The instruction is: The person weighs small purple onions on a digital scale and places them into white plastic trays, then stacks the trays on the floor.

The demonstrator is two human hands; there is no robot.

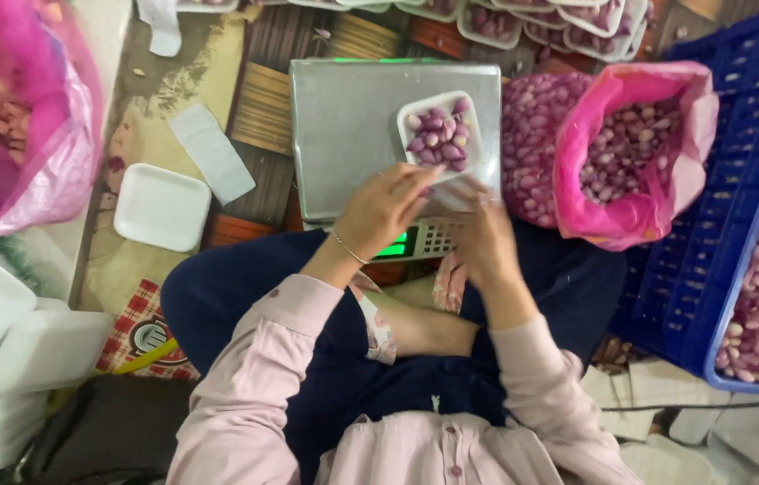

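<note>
Evidently this is the weighing step: a small white foam tray of shallots (pixel 439 131) sits on the steel platform of the digital scale (pixel 353 126), toward the platform's far right corner, and both hands hover at the near edge of the scale, just short of the tray. The left hand (pixel 386 208) is loosely curled with fingertips pointing at the tray; nothing shows in it. The right hand (pixel 485 235) is blurred, fingers half bent; whether it pinches a shallot I cannot tell. Neither hand touches the tray.

By my reading, the portion is being trimmed to weight, so the next move calls for adding or lifting out single bulbs with a light fingertip pinch while keeping the tray fully on the platform.

Room is tight to the right of the scale, where the pink plastic bag of shallots (pixel 635 153) presses close, with the blue crate (pixel 712 233) beyond it. To the left of the scale there is more freedom: an empty white foam tray (pixel 162 207) lies well apart. Beyond the scale stands a row of filled trays (pixel 568 20).
</note>
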